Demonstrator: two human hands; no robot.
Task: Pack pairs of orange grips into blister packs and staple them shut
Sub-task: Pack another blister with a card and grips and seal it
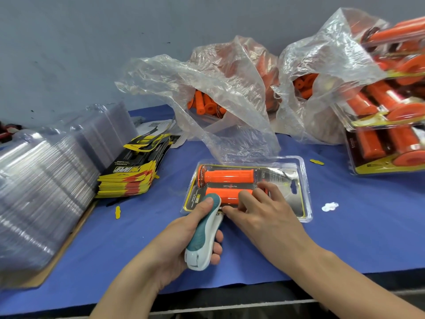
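- While the left hand grips a teal and white stapler, thumb on top and fingers curled underneath, the stapler's nose meets the near edge of a clear blister pack.
- The right hand lies flat on the same pack, holding nothing. Its fingers are fairly straight and press on the plastic just right of the stapler's nose.
- The blister pack lies flat on the blue table cover, near the middle of the scene and directly beyond both hands.
- Inside the pack, two orange grips lie side by side, running left to right over a dark printed card. The far grip shows in full; the near grip is partly covered by the stapler and the right hand.
- To the left stands a stack of black and yellow cards. Further left, a large leaning pile of clear empty shells fills the edge of the view.
- Beyond the pack, two crumpled clear plastic bags hold loose orange grips, one in the centre and one to the right.
- At the far right, filled packs are heaped on one another.
- Small scraps lie on the cover: a yellow scrap on the left and a white scrap on the right.
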